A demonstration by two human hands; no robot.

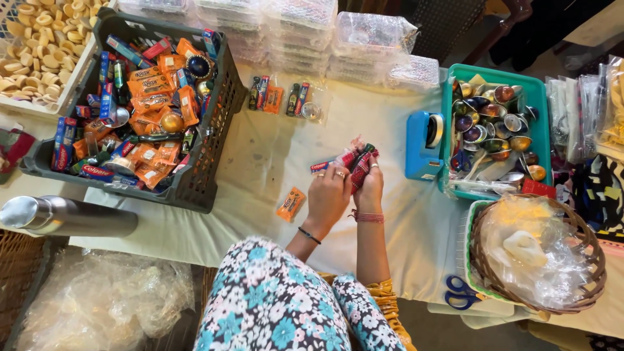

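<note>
My left hand [328, 193] and my right hand [369, 185] are together over the cream tablecloth [260, 162], both gripping a small clear plastic pouch [354, 159]. The pouch holds a red patterned item, a small red tube that sticks out to the left, and a dark little bottle at the top. An orange sachet [290, 203] lies on the cloth just left of my left wrist. Two filled clear pouches [286, 99] lie farther back on the cloth.
A dark crate [214, 136] of sachets, tubes and bottles stands at left. A teal tray [487, 78] of small metal bowls sits at right, a blue tape dispenser [422, 144] beside it. A wicker basket [595, 260] holds plastic bags; blue scissors [460, 292] lie below. A steel flask [65, 216] lies at left.
</note>
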